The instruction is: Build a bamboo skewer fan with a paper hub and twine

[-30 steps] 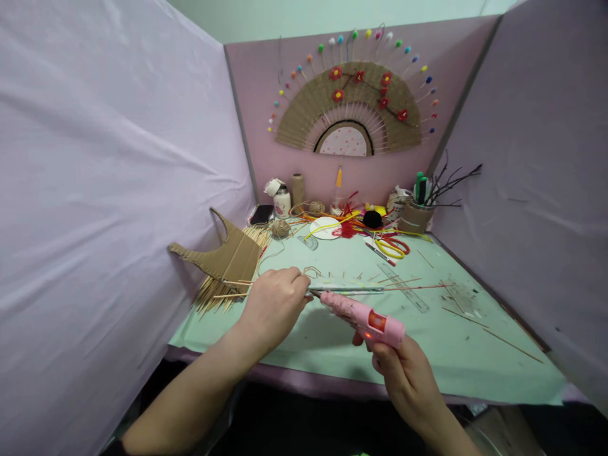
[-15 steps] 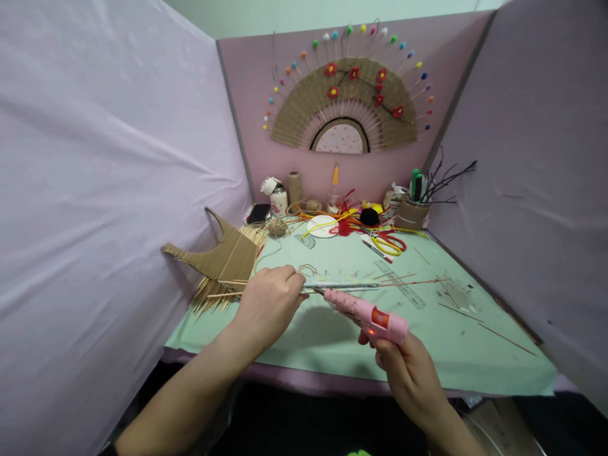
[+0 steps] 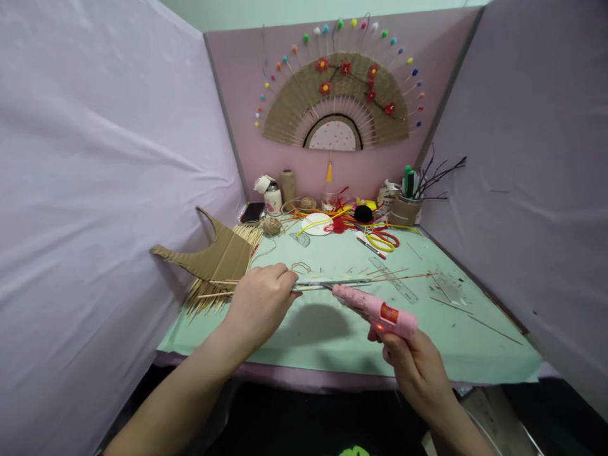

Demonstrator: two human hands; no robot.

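Thin wooden skewers (image 3: 351, 281), held level just above a mint-green table mat (image 3: 427, 342), meet the nozzle of a pink hot-glue gun (image 3: 375, 310) near the middle of a craft booth walled in pale lilac cloth. At far left a brown corrugated cardboard cut-out (image 3: 209, 256) rests on a fanned heap of bamboo sticks (image 3: 209, 297) against the cloth wall. Just beside it, the left hand (image 3: 261, 304) is curled nearly closed, fingertips pinching the skewers at their near end. To the right, the right hand (image 3: 408, 364) is wrapped tightly round the glue gun's grip; whether a finger presses the trigger cannot be told. A red lamp glows on the gun's body, so the tip is likely hot. The left fingers sit near that tip, and a slip of either hand could bring skin against the metal or fresh glue. Skewers held only at one end may sag or twist, which could put the glue off the joint or let a drip fall to the mat. Along the back wall lie a ball of jute twine (image 3: 272, 225), a white round disc (image 3: 318, 223), yellow-handled scissors (image 3: 382, 242) and a brown pen holder (image 3: 403, 209), under a woven straw fan with red flowers (image 3: 335, 101).
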